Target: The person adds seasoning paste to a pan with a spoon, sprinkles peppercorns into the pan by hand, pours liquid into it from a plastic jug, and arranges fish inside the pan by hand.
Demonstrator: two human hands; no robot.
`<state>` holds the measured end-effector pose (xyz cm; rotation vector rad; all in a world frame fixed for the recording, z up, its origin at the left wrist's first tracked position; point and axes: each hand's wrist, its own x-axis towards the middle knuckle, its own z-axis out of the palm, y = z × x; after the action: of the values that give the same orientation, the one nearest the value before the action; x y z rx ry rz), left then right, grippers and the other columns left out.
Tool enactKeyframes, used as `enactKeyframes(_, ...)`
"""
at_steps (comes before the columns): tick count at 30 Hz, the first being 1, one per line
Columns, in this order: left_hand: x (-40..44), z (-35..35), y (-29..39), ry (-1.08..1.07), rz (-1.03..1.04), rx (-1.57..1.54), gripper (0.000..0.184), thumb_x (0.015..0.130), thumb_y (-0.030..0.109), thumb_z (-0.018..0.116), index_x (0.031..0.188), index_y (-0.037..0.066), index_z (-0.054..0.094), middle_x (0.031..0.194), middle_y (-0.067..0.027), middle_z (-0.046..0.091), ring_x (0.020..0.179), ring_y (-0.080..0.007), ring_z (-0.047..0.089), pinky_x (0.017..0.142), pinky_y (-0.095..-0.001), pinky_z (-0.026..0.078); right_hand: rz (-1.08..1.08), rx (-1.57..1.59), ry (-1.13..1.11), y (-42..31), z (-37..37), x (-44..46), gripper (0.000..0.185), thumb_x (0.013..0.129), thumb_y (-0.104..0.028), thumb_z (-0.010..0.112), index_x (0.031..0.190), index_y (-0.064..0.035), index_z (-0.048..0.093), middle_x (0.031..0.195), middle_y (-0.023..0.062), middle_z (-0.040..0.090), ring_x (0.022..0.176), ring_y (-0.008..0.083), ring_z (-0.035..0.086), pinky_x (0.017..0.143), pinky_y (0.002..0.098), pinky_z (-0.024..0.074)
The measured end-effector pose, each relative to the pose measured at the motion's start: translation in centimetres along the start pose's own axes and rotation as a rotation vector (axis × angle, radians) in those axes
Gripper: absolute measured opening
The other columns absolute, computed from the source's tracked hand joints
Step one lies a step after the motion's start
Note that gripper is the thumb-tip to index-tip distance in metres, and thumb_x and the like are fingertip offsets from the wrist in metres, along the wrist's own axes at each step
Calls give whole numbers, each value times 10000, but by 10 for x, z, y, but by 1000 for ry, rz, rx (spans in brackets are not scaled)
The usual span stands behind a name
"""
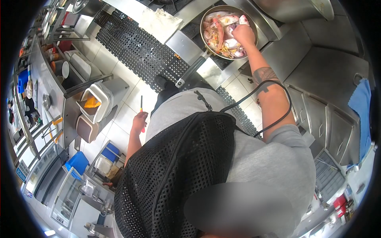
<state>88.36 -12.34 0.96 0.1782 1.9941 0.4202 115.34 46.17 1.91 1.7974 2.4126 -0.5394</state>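
A large round frying pan [209, 48] sits on the stove top, filled with several whole pinkish-red fish [219, 31] and yellowish bits among them. My right hand [243, 35] reaches into the pan from the right, fingers closed and pointing down onto a fish [230, 29]; the fingertips are partly hidden. The pan's long handle [192, 72] points toward my body, with neither hand on it. Down at my left side, my left hand [139, 122] is closed around a thin tool [141, 108] with a red-and-yellow handle and a narrow dark end pointing forward.
A crumpled white cloth [159, 24] lies left of the pan. Black perforated mats [137, 45] cover part of the tiled floor. Pale bins [104, 102] stand by the left counter. A big metal pot [293, 8] is beyond the pan; a blue cloth [361, 119] hangs far right.
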Motion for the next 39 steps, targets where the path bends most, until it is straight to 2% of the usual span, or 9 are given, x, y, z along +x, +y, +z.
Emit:
enactKeyframes(8, 1, -3, -1, -9, -21, 9, 296, 964, 231, 576, 1167, 34, 665, 849, -75, 648, 619, -155, 582, 568, -304, 485, -95, -111, 6, 11, -70, 5, 291, 768, -193, 598, 979, -68, 752, 1026, 201, 718, 979, 391, 685, 856, 480, 542)
enactKeyframes(14, 0, -3, 4, -16, -4, 3, 298, 966, 229, 572, 1170, 32, 663, 849, -72, 646, 616, -154, 580, 566, -302, 482, -307, -178, -41, 24, -98, 2, 170, 761, -182, 618, 835, -72, 725, 869, 187, 706, 829, 371, 677, 749, 468, 526)
enactKeyframes(20, 2, -3, 5, -13, 15, -10, 297, 966, 222, 565, 1166, 24, 661, 840, -79, 641, 614, -154, 580, 565, -302, 482, -246, -244, -189, 17, -129, -16, 198, 725, -149, 612, 844, -80, 754, 883, 185, 714, 837, 360, 690, 752, 448, 544)
enactKeyframes(23, 0, -2, 7, -16, 2, -2, 296, 965, 217, 564, 1163, 19, 660, 840, -80, 640, 611, -155, 580, 563, -303, 482, -291, -85, -406, 29, -114, -10, 151, 684, -150, 689, 801, -73, 745, 817, 175, 712, 789, 316, 698, 718, 416, 539)
enactKeyframes(26, -4, 1, 8, -7, -7, -4, 295, 964, 218, 565, 1159, 18, 661, 842, -77, 639, 610, -155, 578, 561, -303, 482, -318, -74, -374, 39, -91, -7, 146, 696, -136, 680, 805, -81, 759, 815, 166, 717, 778, 319, 698, 729, 404, 544)
enactKeyframes(30, -2, 3, 2, -5, -26, -34, 293, 965, 223, 569, 1160, 24, 663, 853, -72, 638, 612, -152, 575, 565, -302, 483, -466, -147, -64, 27, -66, 1, 217, 733, -115, 619, 894, -124, 765, 908, 141, 720, 864, 343, 677, 803, 427, 550)
enactKeyframes(31, -4, 2, 5, -7, -27, -30, 293, 965, 223, 569, 1160, 24, 663, 853, -72, 638, 612, -152, 575, 565, -302, 483, -487, -217, -114, 17, -59, 8, 264, 764, -117, 615, 979, -156, 762, 1016, 108, 719, 1006, 330, 645, 912, 428, 520)
enactKeyframes(34, -12, -1, 16, -10, -20, 47, 294, 967, 225, 570, 1167, 30, 661, 854, -70, 639, 614, -151, 572, 571, -301, 483, -642, -240, -20, -6, -31, 19, 292, 787, -129, 610, 1030, -191, 760, 1143, 68, 688, 1142, 311, 581, 993, 443, 465)
enactKeyframes(39, -16, 0, 11, 50, -11, 3, 298, 964, 223, 570, 1175, 33, 660, 852, -72, 644, 615, -154, 575, 572, -302, 483, -610, -404, -21, -17, -30, 13, 317, 819, -153, 599, 1105, -133, 736, 1234, 84, 639, 1214, 304, 531, 1036, 446, 428)
